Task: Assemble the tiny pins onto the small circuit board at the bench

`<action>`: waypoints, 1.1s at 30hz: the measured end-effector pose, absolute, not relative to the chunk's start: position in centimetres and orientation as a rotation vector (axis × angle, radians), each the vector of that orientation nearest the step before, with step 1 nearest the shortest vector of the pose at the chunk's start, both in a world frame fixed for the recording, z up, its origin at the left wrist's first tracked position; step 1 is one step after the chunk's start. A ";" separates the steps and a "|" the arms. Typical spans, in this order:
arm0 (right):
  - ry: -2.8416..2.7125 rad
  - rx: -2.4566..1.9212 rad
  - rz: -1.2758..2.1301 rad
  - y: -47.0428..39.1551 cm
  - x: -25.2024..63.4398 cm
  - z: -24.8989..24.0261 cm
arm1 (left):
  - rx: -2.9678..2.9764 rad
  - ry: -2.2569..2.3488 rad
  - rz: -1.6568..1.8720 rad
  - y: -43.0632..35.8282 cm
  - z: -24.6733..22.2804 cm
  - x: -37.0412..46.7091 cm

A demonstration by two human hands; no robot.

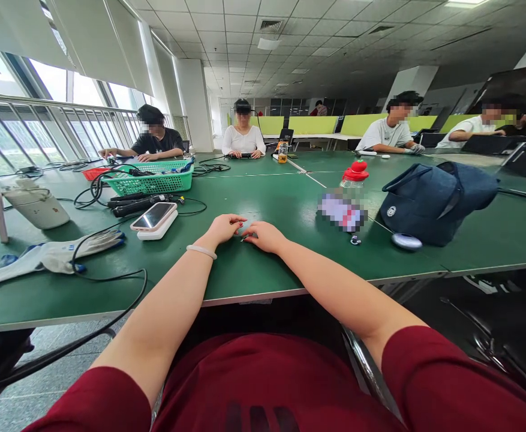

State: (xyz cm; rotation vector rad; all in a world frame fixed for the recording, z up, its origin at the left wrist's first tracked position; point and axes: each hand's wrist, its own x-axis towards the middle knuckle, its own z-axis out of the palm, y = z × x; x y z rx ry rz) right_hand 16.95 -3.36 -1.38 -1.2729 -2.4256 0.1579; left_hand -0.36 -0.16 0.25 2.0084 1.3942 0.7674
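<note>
hands (266,236) curl close together, grip unclear, by a tiny item (243,240), long axis indistinct.

We have a big green table (245,186) in front of us. On our left, bright windows (87,89) stand behind a metal rail (20,101), with pale blinds (105,42) hanging down. Far away we see a white post (191,99) and lime-green dividers (312,125). Above is a tiled ceiling (240,24). The near left floor (24,402) is grey.
</note>
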 end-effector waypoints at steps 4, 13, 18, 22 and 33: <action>-2.420 -1.274 0.158 -3.3 16.9 -1.4 | 1.946 1.359 0.804 0.1 0.1 -0.3; -2.129 -1.370 0.166 -2.7 17.5 -1.4 | 1.769 1.063 0.813 -0.1 -0.3 0.1; -2.064 -1.379 0.211 -2.6 17.6 -1.4 | 1.790 0.997 0.797 -0.4 -0.1 0.5; -2.082 -1.392 0.215 -2.8 17.6 -1.3 | 1.916 1.040 0.802 -0.5 0.1 0.5; -2.088 -1.375 0.210 -2.7 17.6 -1.4 | 1.833 1.035 0.806 -0.5 -0.1 0.4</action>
